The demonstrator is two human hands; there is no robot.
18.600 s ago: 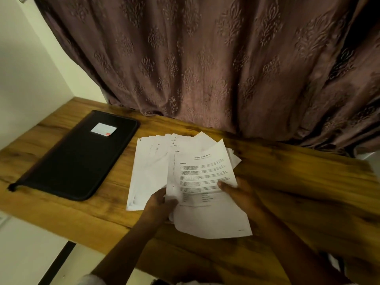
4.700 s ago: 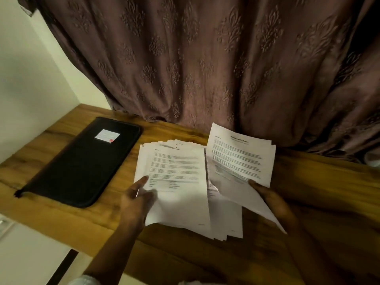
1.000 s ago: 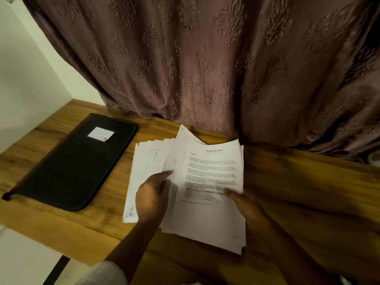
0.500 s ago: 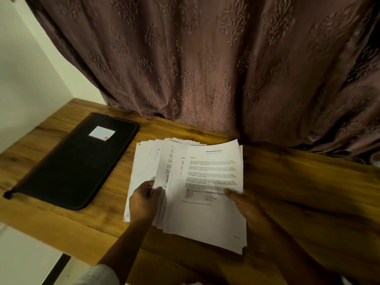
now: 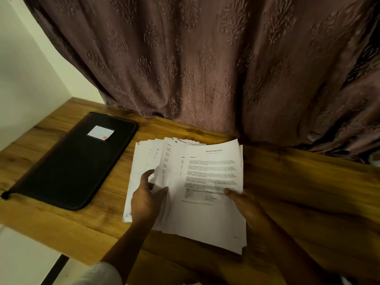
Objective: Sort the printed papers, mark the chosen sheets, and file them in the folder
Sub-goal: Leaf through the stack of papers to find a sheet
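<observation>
Head view: pressing fanned papers (image 5: 205, 221) on the table (image 5: 308, 192) with spread left hand (image 5: 146, 200), pinching their right edge with right hand (image 5: 247, 205), covering most print underneath, just right of the folder (image 5: 70, 167).

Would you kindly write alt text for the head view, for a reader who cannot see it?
A person's right hand holds a fanned stack of printed papers on a wooden table; the left hand rests on the spread sheets. A closed black folder lies to their left, a patterned curtain behind.

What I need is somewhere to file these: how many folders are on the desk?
1: the black folder lies closed on the desk, left of the fanned papers.
</observation>
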